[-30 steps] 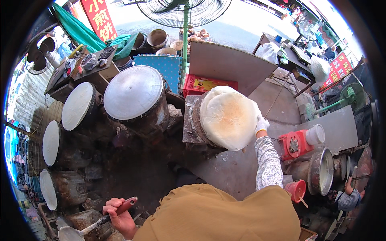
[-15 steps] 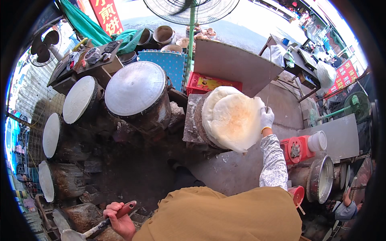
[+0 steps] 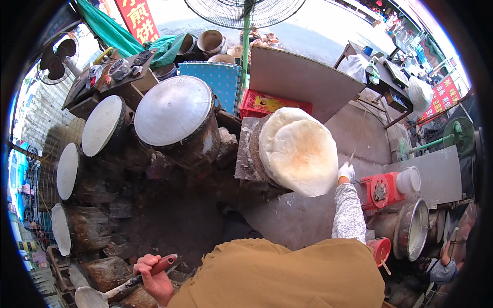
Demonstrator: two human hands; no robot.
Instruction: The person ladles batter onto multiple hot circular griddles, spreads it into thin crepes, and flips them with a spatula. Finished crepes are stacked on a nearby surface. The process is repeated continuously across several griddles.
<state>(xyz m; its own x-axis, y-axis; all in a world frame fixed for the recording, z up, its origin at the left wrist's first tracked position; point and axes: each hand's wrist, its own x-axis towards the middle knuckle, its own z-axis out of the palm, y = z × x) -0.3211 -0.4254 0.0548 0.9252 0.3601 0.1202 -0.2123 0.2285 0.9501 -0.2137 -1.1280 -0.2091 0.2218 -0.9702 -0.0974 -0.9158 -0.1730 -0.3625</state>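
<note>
1. Covered stall, open to a bright street at the top; dark floor [image 3: 169, 215] at left, greyer and paler at right.
2. Left side: three round griddles in a curving row, upper [image 3: 104, 126], middle [image 3: 67, 171] and lower [image 3: 61, 229], each spread with a pale layer. Beside the upper one, a broad silvery disc [image 3: 174, 110] tops a sooty drum.
3. Centre: stack of pale flatbreads [image 3: 299, 152], toasted brown in the middle of the top one, overhanging a squarish grey slab [image 3: 247, 156]. Red crate [image 3: 272, 103] just behind; blue dotted panel [image 3: 210, 77] farther left.
4. Right side: red machine [image 3: 380, 191] next to a white tub [image 3: 409, 179]; wide metal basin [image 3: 413, 229] and small red bucket [image 3: 381, 250] below. Another person's sleeve [image 3: 442, 269] near the rim.
5. Left hand [image 3: 154, 280], bare: fingers curled round the dark red handle of a ladle [image 3: 91, 296], its bowl whitened, low at left, well apart from the stack.
6. Right hand [image 3: 346, 172], white-gloved: just beside the stack's right edge, fingers partly bent. Possibly grips a thin stick; too blurred to be sure.
</note>
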